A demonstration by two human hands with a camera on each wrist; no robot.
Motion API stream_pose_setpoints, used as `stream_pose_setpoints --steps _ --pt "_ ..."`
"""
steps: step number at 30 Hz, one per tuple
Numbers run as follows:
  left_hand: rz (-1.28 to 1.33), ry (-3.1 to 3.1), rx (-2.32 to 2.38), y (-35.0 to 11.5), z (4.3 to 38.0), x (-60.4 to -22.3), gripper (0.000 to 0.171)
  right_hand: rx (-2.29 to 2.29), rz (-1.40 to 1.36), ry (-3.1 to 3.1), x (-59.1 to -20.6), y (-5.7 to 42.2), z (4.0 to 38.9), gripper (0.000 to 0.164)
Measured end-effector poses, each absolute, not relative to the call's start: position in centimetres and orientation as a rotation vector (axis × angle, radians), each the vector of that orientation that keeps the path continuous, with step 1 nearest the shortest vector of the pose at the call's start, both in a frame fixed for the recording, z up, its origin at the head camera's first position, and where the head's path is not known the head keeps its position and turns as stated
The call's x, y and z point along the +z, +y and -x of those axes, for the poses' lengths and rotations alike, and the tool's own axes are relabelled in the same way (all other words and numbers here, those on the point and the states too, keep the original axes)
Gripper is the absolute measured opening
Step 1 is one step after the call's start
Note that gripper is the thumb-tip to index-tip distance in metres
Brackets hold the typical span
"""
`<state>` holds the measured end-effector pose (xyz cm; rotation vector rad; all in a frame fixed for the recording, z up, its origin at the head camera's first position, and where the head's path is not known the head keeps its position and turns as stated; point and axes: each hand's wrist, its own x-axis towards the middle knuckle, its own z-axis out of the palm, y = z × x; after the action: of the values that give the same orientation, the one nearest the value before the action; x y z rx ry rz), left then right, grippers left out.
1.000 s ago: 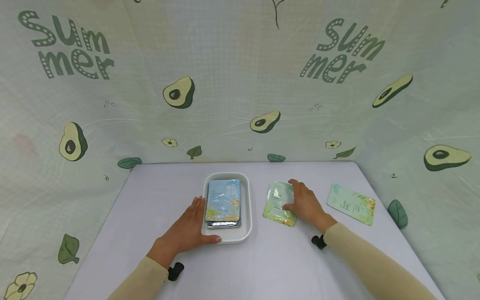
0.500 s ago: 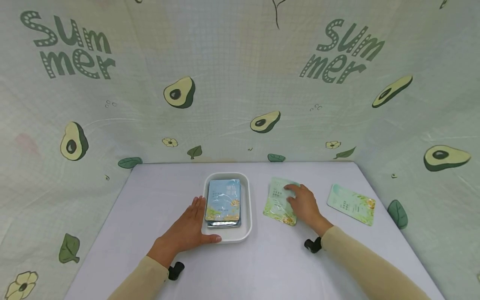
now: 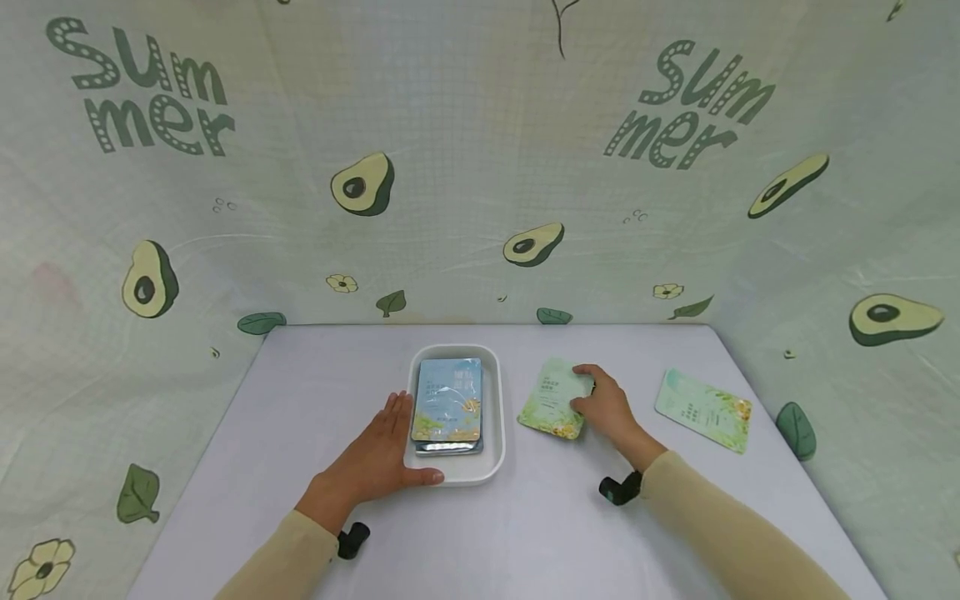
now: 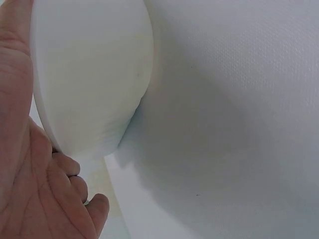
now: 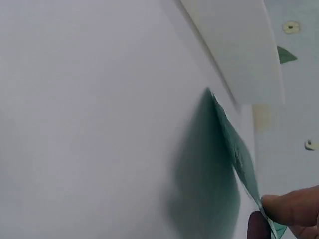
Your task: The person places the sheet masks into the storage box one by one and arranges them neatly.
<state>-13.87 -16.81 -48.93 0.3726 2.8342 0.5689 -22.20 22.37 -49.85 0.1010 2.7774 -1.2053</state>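
Note:
In the head view a green facial mask packet (image 3: pixel 553 400), printed with flowers, is pinched at its right edge by my right hand (image 3: pixel 611 412). The right wrist view shows the same packet (image 5: pixel 239 149) tilted above the table, its shadow beneath, with thumb and finger on either side of its edge. My left hand (image 3: pixel 367 462) rests against a white tray (image 3: pixel 491 462), straight fingers along its left side and thumb at its front rim. From the left wrist, the tray wall (image 4: pixel 94 79) is seen close up. Inside the tray lies a blue packet (image 3: pixel 448 400) on top of another silvery-edged one.
A second green packet (image 3: pixel 705 410) lies flat on the white table (image 3: pixel 540 525) at the right. Behind the table's back edge hangs a cloth (image 3: pixel 450 167) printed with avocados and leaves.
My right hand has shifted its hold along the green packet's right edge, and the packet has moved slightly left and lifted. The left hand stays at the tray.

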Motion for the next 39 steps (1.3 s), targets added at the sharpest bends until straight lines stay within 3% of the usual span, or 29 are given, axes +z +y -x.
stream_pose_setpoints --steps 14,39 --pt "-0.362 2.835 0.557 -16.8 13.9 -49.1 0.142 -1.270 -0.061 2.822 -51.3 21.4 21.3 0.043" --pt "-0.369 2.832 0.559 -16.7 14.0 -48.9 0.140 -1.576 0.007 2.742 -44.7 21.3 22.8 0.044"
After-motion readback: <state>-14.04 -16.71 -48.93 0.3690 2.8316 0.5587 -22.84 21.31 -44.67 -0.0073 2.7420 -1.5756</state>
